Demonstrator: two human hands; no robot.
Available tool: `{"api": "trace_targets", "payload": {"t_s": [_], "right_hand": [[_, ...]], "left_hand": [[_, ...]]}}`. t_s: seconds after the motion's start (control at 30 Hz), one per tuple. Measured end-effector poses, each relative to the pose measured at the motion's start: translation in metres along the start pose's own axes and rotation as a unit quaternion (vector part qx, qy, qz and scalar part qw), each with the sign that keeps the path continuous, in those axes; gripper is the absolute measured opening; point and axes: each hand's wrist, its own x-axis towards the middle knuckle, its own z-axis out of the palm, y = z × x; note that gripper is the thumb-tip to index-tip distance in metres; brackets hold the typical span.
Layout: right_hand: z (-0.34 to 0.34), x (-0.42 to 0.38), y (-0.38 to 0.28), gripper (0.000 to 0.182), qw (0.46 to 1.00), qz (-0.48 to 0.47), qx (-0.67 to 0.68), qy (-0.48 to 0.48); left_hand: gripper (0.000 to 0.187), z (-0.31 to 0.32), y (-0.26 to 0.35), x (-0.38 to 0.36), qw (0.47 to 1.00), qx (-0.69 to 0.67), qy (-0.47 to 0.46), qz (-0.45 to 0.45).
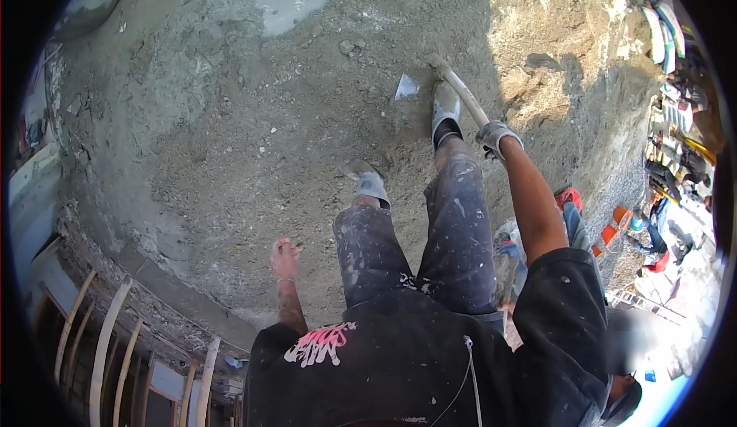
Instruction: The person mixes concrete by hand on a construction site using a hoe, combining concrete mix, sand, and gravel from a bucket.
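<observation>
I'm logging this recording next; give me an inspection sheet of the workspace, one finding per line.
Surface: rough grey ground, smoother patch at the top, partly sunlit at upper right.
Job's things: pale tool handle, far end near the person's right foot; pale triangular piece near that end, whether joined unclear.
Clutter: small lumps scattered about.
Hands: gloved right hand closed around the handle; bare left hand, no tool seen in it.
Cables: nothing seen.
Surroundings: wooden poles at lower left; stacked bags, orange buckets and other people at right.
</observation>
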Motion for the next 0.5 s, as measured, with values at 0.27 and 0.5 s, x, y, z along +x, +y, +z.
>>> {"api": "trace_targets", "payload": {"t_s": [0.27,0.5], "right_hand": [[0.010,0.027,0.013,0.022,0.999,-0.018,-0.031,0.016],[0.007,0.041,0.026,0.021,0.998,-0.035,-0.054,0.026]], "left_hand": [[0.020,-0.003,-0.093,-0.036,0.930,0.253,-0.188,-0.189],[0.020,0.032,0.056,0.000,0.988,0.102,-0.095,0.059]]}}
